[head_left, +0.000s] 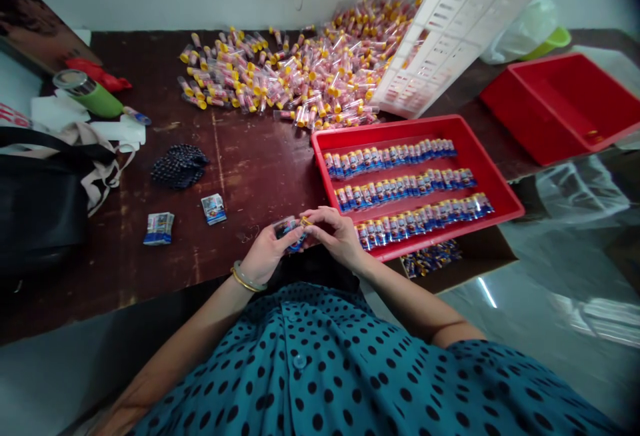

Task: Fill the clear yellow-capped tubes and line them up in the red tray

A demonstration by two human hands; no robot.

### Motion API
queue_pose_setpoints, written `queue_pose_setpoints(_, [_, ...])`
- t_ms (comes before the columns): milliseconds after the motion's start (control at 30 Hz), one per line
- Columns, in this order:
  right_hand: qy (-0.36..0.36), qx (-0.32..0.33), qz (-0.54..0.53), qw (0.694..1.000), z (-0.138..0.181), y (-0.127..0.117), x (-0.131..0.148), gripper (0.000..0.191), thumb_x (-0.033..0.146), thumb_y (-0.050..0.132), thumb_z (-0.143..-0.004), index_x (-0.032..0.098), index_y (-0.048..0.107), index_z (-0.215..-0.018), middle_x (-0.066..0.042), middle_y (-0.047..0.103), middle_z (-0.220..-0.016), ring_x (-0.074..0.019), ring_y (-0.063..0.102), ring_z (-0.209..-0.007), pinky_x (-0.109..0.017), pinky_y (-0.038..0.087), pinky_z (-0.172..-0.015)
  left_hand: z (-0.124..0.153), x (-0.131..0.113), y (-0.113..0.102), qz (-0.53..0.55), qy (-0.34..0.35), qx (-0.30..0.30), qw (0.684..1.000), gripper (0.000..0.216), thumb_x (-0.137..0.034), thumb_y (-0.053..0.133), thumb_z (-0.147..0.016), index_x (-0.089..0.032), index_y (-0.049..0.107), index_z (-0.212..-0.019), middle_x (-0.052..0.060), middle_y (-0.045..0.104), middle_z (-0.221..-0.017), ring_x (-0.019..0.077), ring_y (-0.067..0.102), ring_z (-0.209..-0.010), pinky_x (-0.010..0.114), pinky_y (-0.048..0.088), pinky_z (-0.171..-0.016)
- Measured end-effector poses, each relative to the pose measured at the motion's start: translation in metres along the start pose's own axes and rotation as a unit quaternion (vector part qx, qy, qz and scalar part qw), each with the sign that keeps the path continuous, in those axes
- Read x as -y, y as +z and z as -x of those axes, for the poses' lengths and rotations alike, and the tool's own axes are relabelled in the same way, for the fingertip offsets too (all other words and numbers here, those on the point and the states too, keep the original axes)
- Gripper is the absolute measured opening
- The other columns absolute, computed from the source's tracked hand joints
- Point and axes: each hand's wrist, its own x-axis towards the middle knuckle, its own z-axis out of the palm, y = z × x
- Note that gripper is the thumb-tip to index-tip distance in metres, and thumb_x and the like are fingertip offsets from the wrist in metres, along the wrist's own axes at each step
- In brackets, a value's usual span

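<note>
At the table's front edge, my left hand (266,249) is closed around a small clear tube with a blue printed label (286,226); how many it holds I cannot tell. My right hand (335,233) meets it, thumb and fingers pinching the yellow cap (305,221) of a tube. Right beside that hand, a red tray (400,131) carries three rows of blue-labelled, yellow-capped tubes (400,189). Two stacks of printed blue-and-white labels, a larger stack (159,229) and a smaller stack (214,209), lie on the table to the left.
Unlabelled yellow-capped tubes (300,76) are heaped along the wall. A white plastic crate (440,29) stands tilted behind the tray, a red bin (530,116) to its right. Below is a cardboard box (480,269) of labelled tubes. Leftward are dark dotted cloth (180,166), a green bottle (95,96) and a black bag (40,209).
</note>
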Motion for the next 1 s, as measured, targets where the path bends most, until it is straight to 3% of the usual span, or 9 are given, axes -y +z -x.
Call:
queue_pose_setpoints(133, [0.011,0.006,-0.021,1.000,0.002,0.003,0.003,0.008,0.034,0.070,-0.085,0.027,0.071,-0.087,-0.003,0.074,-0.106,-0.0214,0.064,-0.104,-0.043,0.040,-0.106,0.000,0.000,0.002,-0.004,-0.003,-0.004,1.000,0.032,-0.036,0.081,-0.069,-0.016,0.072,-0.093,0.002,0.068,-0.081,0.0141,0.060,-0.070,0.027,0.051,-0.068])
queue_pose_setpoints(233, [0.047,0.011,-0.093,0.994,-0.002,0.000,0.006,0.014,0.038,0.069,-0.085,0.024,0.068,-0.087,-0.005,0.071,-0.107,-0.0212,0.065,-0.102,-0.040,0.048,-0.099,-0.001,-0.002,0.005,-0.005,-0.011,0.000,1.000,0.037,-0.040,0.079,-0.072,-0.016,0.071,-0.098,0.003,0.069,-0.082,0.0152,0.062,-0.072,0.028,0.052,-0.069])
queue_pose_setpoints(300, [0.058,-0.011,-0.143,0.988,-0.017,-0.016,-0.001,0.019,0.040,0.066,-0.086,0.023,0.064,-0.093,-0.005,0.069,-0.106,-0.0193,0.066,-0.097,-0.035,0.053,-0.091,-0.003,-0.003,0.005,-0.004,-0.025,-0.008,1.000,0.044,-0.044,0.076,-0.074,-0.017,0.068,-0.108,0.004,0.069,-0.084,0.0154,0.062,-0.072,0.027,0.052,-0.067])
queue_pose_setpoints(400, [0.058,-0.084,-0.103,0.989,-0.060,-0.073,-0.028,0.025,0.041,0.061,-0.088,0.022,0.057,-0.104,-0.004,0.068,-0.101,-0.0161,0.066,-0.090,-0.030,0.055,-0.080,-0.008,-0.003,0.001,0.001,-0.035,-0.024,0.999,0.050,-0.046,0.074,-0.076,-0.017,0.063,-0.115,0.003,0.066,-0.082,0.0130,0.059,-0.064,0.022,0.046,-0.052])
queue_pose_setpoints(500, [0.112,-0.132,0.135,0.975,-0.110,-0.151,-0.058,0.026,0.036,0.049,-0.091,0.019,0.052,-0.111,-0.005,0.068,-0.100,-0.0145,0.066,-0.086,-0.027,0.055,-0.073,-0.013,0.000,-0.006,0.002,-0.038,-0.023,0.999,0.047,-0.049,0.072,-0.075,-0.016,0.062,-0.108,-0.001,0.060,-0.072,0.0103,0.053,-0.053,0.019,0.034,-0.039])
queue_pose_setpoints(567, [0.142,-0.135,0.207,0.959,-0.135,-0.193,-0.076,0.023,0.029,0.053,-0.088,0.016,0.056,-0.106,-0.005,0.069,-0.090,-0.0159,0.065,-0.080,-0.029,0.054,-0.072,-0.013,0.004,-0.011,-0.004,-0.041,-0.018,0.999,0.044,-0.051,0.072,-0.075,-0.016,0.063,-0.100,-0.002,0.058,-0.067,0.0095,0.050,-0.050,0.018,0.031,-0.038])
queue_pose_setpoints(667, [0.167,-0.129,0.276,0.938,-0.155,-0.224,-0.096,0.015,0.021,0.060,-0.083,0.015,0.061,-0.097,-0.006,0.070,-0.084,-0.0174,0.065,-0.079,-0.031,0.052,-0.077,-0.012,0.009,-0.019,-0.014,-0.050,-0.019,0.998,0.043,-0.053,0.071,-0.075,-0.015,0.063,-0.093,-0.002,0.056,-0.063,0.0095,0.050,-0.050,0.018,0.031,-0.039])
queue_pose_setpoints(867, [0.174,-0.085,0.362,0.912,-0.167,-0.215,-0.105,0.015,0.020,0.071,-0.080,0.014,0.066,-0.093,-0.009,0.071,-0.085,-0.0200,0.066,-0.077,-0.033,0.052,-0.077,-0.013,0.013,-0.033,0.002,-0.055,-0.043,0.998,0.042,-0.054,0.071,-0.075,-0.015,0.064,-0.091,-0.002,0.057,-0.062,0.0094,0.051,-0.050,0.018,0.033,-0.040])
queue_pose_setpoints(1000, [0.124,-0.078,0.395,0.907,-0.198,-0.190,-0.091,0.016,0.026,0.060,-0.091,0.015,0.065,-0.101,-0.007,0.069,-0.098,-0.0179,0.065,-0.088,-0.034,0.051,-0.084,-0.017,0.013,-0.040,0.051,-0.041,-0.048,0.997,0.043,-0.051,0.076,-0.070,-0.015,0.067,-0.092,0.003,0.065,-0.076,0.0145,0.061,-0.064,0.023,0.048,-0.052])
